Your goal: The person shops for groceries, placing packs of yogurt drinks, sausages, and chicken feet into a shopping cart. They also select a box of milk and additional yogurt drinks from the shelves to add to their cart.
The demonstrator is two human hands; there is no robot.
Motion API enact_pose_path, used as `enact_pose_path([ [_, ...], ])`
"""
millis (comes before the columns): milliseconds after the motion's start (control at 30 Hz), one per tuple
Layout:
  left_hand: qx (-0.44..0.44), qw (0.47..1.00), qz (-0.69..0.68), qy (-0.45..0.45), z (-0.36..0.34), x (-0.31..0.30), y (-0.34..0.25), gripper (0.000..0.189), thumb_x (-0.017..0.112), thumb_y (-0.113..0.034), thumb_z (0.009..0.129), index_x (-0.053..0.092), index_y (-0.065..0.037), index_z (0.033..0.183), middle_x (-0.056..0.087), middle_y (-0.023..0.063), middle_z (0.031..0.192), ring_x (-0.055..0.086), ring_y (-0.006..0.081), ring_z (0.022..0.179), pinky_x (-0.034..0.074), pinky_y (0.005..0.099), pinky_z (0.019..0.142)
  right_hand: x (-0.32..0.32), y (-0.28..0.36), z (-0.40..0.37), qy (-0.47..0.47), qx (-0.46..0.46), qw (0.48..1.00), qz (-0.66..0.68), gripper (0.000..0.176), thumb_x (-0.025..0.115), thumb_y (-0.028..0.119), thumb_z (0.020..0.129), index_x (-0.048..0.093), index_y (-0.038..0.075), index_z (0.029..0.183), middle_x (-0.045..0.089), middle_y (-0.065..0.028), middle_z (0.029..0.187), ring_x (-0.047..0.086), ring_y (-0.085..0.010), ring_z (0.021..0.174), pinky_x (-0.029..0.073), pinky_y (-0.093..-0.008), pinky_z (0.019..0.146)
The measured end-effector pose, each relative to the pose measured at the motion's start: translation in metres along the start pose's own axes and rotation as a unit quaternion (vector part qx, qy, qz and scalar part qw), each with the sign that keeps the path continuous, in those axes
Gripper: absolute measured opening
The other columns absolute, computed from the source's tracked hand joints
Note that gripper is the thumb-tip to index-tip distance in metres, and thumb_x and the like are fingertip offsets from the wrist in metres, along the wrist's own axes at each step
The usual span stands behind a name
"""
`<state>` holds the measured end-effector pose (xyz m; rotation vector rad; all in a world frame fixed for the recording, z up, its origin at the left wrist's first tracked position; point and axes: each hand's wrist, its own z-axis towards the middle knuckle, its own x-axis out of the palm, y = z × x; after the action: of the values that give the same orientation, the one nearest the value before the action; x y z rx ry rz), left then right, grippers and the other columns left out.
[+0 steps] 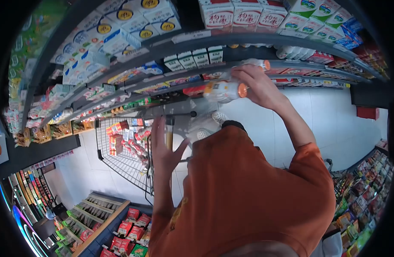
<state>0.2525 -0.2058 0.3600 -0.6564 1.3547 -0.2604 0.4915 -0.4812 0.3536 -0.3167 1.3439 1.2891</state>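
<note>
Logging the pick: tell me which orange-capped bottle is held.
The bottle held sideways in the right hand, in front of the shelf. The other orange-capped bottle sits on that shelf, just above the hand.

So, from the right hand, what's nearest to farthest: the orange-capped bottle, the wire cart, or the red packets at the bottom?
1. orange-capped bottle, held in the right hand.
2. wire cart, lower left.
3. red packets, bottom shelf, farthest.

Single head-worn fisheye view with a dark round border. It looks steeply down and forward over the orange cloth shirt (248, 192). Grey store shelves of cartons (162, 47) sit close, within reach of the right grip (257, 85). Black wire shopping cart (120, 158) lower left.
</note>
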Motion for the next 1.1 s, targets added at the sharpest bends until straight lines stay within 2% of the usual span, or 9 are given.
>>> enact_pose_path([
  [67,0.174,0.985,-0.012,-0.005,0.039,-0.018,-0.056,0.085,0.086,-0.027,0.069,0.046,-0.006,0.142,0.048,0.0213,0.141,0.050,0.0376,0.129,0.047,0.0459,0.101,0.003,0.031,0.010,0.043,-0.022,0.997,0.053,0.058,0.073,-0.001,0.067,0.056,0.001,0.123,0.056,-0.0142,0.128,0.052,-0.0354,0.122,0.043,-0.0439,0.100],
  [167,0.122,0.982,-0.042,0.139,0.056,-0.014,-0.071,0.084,0.087,-0.029,0.069,0.048,-0.008,0.140,0.060,0.0187,0.129,0.061,0.0320,0.117,0.052,0.0406,0.092,0.014,0.073,0.025,0.109,-0.033,0.986,0.119,0.057,0.079,0.008,0.070,0.055,0.002,0.121,0.057,-0.0146,0.125,0.054,-0.0360,0.121,0.043,-0.0456,0.101],
  [267,0.149,0.986,-0.050,0.062,0.049,-0.024,-0.054,0.068,0.084,-0.024,0.069,0.056,-0.009,0.129,0.068,0.0119,0.113,0.069,0.0329,0.097,0.057,0.0393,0.083,0.028,0.088,0.033,0.093,-0.034,0.980,0.173,0.068,0.083,0.014,0.068,0.052,0.003,0.128,0.056,-0.0153,0.128,0.054,-0.0374,0.121,0.044,-0.0453,0.102],
  [433,-0.123,0.941,-0.313,0.019,0.030,-0.060,0.000,0.048,0.079,-0.017,0.074,0.062,0.002,0.115,0.070,0.0088,0.098,0.070,0.0209,0.087,0.056,0.0348,0.079,0.026,0.102,0.040,-0.069,0.058,0.975,0.203,0.079,0.083,0.020,0.076,0.044,0.000,0.141,0.056,-0.0152,0.133,0.056,-0.0311,0.123,0.044,-0.0399,0.104],
  [567,-0.203,0.867,-0.450,-0.072,-0.007,-0.047,0.054,0.039,0.073,-0.011,0.077,0.063,0.003,0.112,0.069,0.0080,0.101,0.068,0.0170,0.086,0.055,0.0320,0.080,0.044,0.094,0.030,0.060,0.289,0.823,0.485,0.080,0.082,0.023,0.081,0.040,-0.007,0.142,0.059,-0.0159,0.126,0.056,-0.0203,0.121,0.044,-0.0336,0.102],
  [667,-0.210,0.816,-0.532,-0.080,-0.026,-0.051,0.070,0.044,0.075,-0.008,0.074,0.062,0.001,0.115,0.068,0.0066,0.102,0.067,0.0154,0.088,0.054,0.0318,0.081,0.059,0.105,0.042,0.114,0.235,0.776,0.574,0.081,0.083,0.022,0.080,0.040,-0.004,0.144,0.058,-0.0126,0.130,0.056,-0.0181,0.121,0.044,-0.0321,0.102],
  [833,-0.119,0.917,-0.367,-0.104,-0.050,-0.084,0.097,0.064,0.085,-0.011,0.062,0.061,-0.001,0.120,0.067,0.0056,0.104,0.065,0.0145,0.094,0.053,0.0324,0.085,0.081,0.124,0.067,0.130,0.103,0.816,0.553,0.082,0.084,0.000,0.074,0.042,0.002,0.144,0.057,-0.0059,0.132,0.053,-0.0161,0.124,0.043,-0.0335,0.106],
  [967,-0.145,0.888,-0.351,-0.261,-0.072,-0.129,0.123,0.069,0.086,-0.016,0.059,0.062,0.001,0.121,0.069,0.0060,0.104,0.066,0.0142,0.092,0.053,0.0301,0.085,0.137,0.153,0.108,0.135,0.019,0.856,0.499,0.081,0.084,0.011,0.076,0.041,0.001,0.144,0.052,-0.0109,0.138,0.049,-0.0183,0.128,0.040,-0.0340,0.108],
  [1100,-0.219,0.842,-0.336,-0.361,-0.091,-0.164,0.142,0.047,0.080,-0.013,0.068,0.066,0.004,0.110,0.069,0.0071,0.094,0.065,0.0129,0.081,0.052,0.0279,0.076,0.222,0.176,0.143,0.154,-0.167,0.950,0.213,0.039,0.069,0.032,0.091,0.061,0.002,0.115,0.060,-0.0162,0.114,0.057,-0.0320,0.109,0.045,-0.0406,0.096],
])
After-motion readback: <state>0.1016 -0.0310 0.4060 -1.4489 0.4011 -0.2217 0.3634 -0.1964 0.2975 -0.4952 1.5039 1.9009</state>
